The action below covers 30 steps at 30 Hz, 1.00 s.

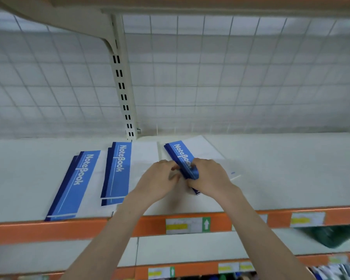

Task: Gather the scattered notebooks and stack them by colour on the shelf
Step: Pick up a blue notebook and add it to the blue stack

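Blue-and-white notebooks marked "NoteBook" lie on a white shelf. One pile sits at the left near the front edge, a second pile lies beside it. A third small pile is angled at the centre right. My right hand grips the near end of this third pile, bending its blue edge upward. My left hand touches the same end from the left with fingers curled against it. Both hands hide the pile's near part.
A wire grid back panel and a slotted upright post stand behind the shelf. An orange front rail carries price labels. A lower shelf holds a dark green object at the right.
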Motion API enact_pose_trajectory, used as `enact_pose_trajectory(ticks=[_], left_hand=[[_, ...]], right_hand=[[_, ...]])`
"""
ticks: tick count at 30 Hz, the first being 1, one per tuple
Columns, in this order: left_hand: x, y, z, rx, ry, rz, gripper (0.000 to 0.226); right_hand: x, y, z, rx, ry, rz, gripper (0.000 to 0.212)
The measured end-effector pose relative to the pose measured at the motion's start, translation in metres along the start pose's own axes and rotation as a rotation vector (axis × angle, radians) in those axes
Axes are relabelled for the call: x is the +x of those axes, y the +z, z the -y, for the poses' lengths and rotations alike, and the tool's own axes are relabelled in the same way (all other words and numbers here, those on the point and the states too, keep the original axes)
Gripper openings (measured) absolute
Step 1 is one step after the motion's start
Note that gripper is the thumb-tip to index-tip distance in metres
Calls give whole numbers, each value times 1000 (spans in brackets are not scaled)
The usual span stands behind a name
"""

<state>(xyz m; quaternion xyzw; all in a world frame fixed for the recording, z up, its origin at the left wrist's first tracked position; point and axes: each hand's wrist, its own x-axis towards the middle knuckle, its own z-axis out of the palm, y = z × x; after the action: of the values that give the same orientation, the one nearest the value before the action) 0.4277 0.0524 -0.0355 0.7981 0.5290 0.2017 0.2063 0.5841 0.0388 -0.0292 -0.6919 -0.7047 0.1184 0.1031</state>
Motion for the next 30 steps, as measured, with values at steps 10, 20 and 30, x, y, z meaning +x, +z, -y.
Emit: enact_pose_trajectory(ticks=[10, 20, 30], left_hand=[[14, 6, 16, 50, -4, 14, 23], [34, 9, 14, 114, -47, 25, 40], [42, 8, 10, 176, -89, 53, 34]], right_hand=[[7, -3, 9, -147, -16, 13, 38], [19, -1, 34, -127, 103, -8, 30], [26, -1, 43, -118, 142, -17, 30]])
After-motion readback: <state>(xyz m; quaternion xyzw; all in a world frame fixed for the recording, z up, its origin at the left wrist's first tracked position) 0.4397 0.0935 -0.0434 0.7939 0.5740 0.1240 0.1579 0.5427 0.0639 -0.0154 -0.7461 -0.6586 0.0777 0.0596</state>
